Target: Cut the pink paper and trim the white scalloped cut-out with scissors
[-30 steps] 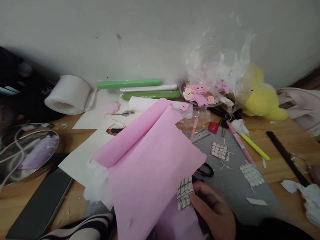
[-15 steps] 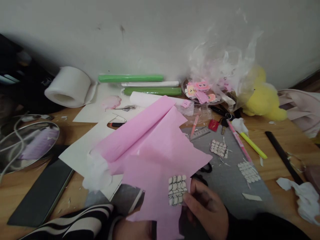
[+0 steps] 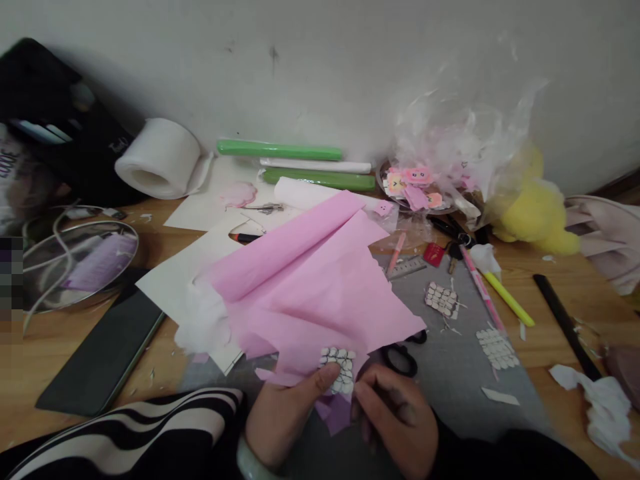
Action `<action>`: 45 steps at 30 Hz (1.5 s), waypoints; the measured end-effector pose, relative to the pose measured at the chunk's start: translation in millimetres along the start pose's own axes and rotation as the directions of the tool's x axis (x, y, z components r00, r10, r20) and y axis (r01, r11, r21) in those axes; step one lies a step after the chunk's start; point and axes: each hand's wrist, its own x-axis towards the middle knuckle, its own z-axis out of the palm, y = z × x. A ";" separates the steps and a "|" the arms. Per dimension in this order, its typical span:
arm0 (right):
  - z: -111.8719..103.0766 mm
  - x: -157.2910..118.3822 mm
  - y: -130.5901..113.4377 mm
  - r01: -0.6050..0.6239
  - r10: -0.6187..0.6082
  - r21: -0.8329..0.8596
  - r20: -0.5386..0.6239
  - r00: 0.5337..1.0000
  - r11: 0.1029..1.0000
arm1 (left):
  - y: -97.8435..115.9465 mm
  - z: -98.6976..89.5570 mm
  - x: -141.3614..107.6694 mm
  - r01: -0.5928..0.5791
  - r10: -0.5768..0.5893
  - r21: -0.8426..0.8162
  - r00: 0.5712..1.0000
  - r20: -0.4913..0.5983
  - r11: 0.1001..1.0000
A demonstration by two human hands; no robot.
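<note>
A large sheet of pink paper (image 3: pixel 330 280) with ragged edges spreads over the middle of the table, partly rolled at its upper left. On its lower end lies a small white grid piece (image 3: pixel 344 368) with dark outlines. My left hand (image 3: pixel 290 413) pinches that piece and the paper together, thumb on top and fingers hidden beneath. Beside the piece's lower right corner is my right hand (image 3: pixel 397 413), its fingers curled together near the paper's edge; what lies between them is hidden. Two similar grid pieces (image 3: pixel 442 299) (image 3: pixel 497 348) rest on the grey mat (image 3: pixel 450 380).
Black scissors (image 3: pixel 401 360) lie partly under the paper. Green rolls (image 3: pixel 280 150), a tissue roll (image 3: pixel 160 160) and a plastic bag (image 3: pixel 460 127) stand along the wall. A dark flat case (image 3: pixel 100 360) is at left, a yellow marker (image 3: pixel 510 299) at right.
My left hand has come out from under the paper, its thumb now on the grid piece. My right hand has let go of the piece's edge. The paper's lower end is folded up.
</note>
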 end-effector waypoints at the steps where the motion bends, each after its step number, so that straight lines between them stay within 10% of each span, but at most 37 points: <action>1: -3.8 0.8 -2.7 -0.034 0.034 -0.006 0.015 0.999 0.999 | 1.2 0.3 0.3 0.000 0.000 -0.010 1.000 0.007 1.000; 5: -34.0 12.1 -15.5 0.109 -0.118 -0.313 -0.010 0.993 0.943 | 7.4 -0.1 -1.1 0.004 -0.004 -0.021 1.000 0.027 1.000; 9: -69.6 28.0 -21.0 0.254 -0.349 -0.737 0.026 0.937 0.626 | 13.1 -1.6 -2.2 -0.039 0.039 0.024 0.999 -0.005 0.999; 16: -94.2 31.7 -14.9 0.217 -0.227 -0.858 0.121 0.966 0.466 | 19.6 -8.9 -3.1 -0.089 0.089 0.000 0.996 0.025 0.996; 21: -108.8 19.8 -19.0 0.076 -0.224 -0.688 -0.128 0.966 0.722 | 21.8 -16.2 -9.3 -0.046 0.048 -0.026 0.992 0.115 0.999; 25: -118.1 12.1 -29.8 0.043 -0.079 -0.134 -0.276 0.958 0.990 | 21.5 -19.9 -12.2 -0.028 0.018 0.065 0.989 0.146 0.998; 28: -101.1 10.8 -34.7 0.188 -0.151 0.146 -0.234 0.960 0.971 | 21.4 -19.8 -12.8 -0.024 0.005 0.143 0.991 0.135 0.989; 32: -47.5 9.7 -34.5 0.350 -0.354 -0.101 -0.029 0.935 0.931 | 20.8 -17.9 -12.4 -0.073 0.053 0.203 0.994 0.099 0.976; 36: -10.6 7.2 -31.2 0.251 -0.259 -0.364 0.026 0.965 0.897 | 19.7 -17.6 -11.2 -0.095 0.062 0.220 0.986 0.155 0.971; 45: -12.1 15.5 -12.4 0.190 -0.197 -0.079 -0.089 0.976 0.979 | 10.7 -21.9 -9.4 -0.174 0.141 0.245 0.979 0.147 0.954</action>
